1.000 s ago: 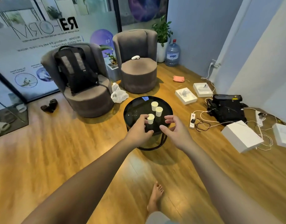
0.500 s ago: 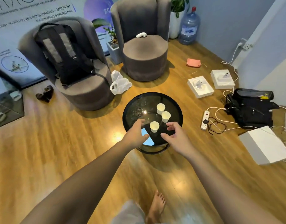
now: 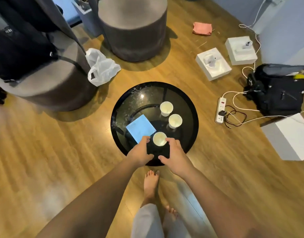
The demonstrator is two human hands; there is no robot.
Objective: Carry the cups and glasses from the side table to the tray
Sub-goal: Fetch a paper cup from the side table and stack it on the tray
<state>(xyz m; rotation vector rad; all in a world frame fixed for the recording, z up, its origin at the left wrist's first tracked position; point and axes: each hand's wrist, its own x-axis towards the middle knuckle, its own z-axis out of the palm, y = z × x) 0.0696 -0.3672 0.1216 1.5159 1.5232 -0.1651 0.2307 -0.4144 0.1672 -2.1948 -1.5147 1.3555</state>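
Three white paper cups stand on the round black glass side table (image 3: 187, 103). The far cup (image 3: 166, 108) and the middle cup (image 3: 175, 120) sit right of centre. The near cup (image 3: 159, 138) stands by the table's front edge, between my two hands. My left hand (image 3: 141, 151) is at its left side and my right hand (image 3: 173, 152) at its right, fingers loosely curved with the tips at the cup's rim. Whether they touch it I cannot tell. No tray is in view.
Two grey round armchairs (image 3: 134, 28) stand beyond the table, the left one with a black backpack (image 3: 19, 48). On the wooden floor lie a white plastic bag (image 3: 101, 67), white boxes (image 3: 213, 63), a power strip (image 3: 220, 109) with cables and a black bag (image 3: 276, 90). My bare feet (image 3: 150, 184) are below the table.
The view has moved closer and tilted down over the table. Both hands have drawn in to either side of the near cup. The cups have not moved.
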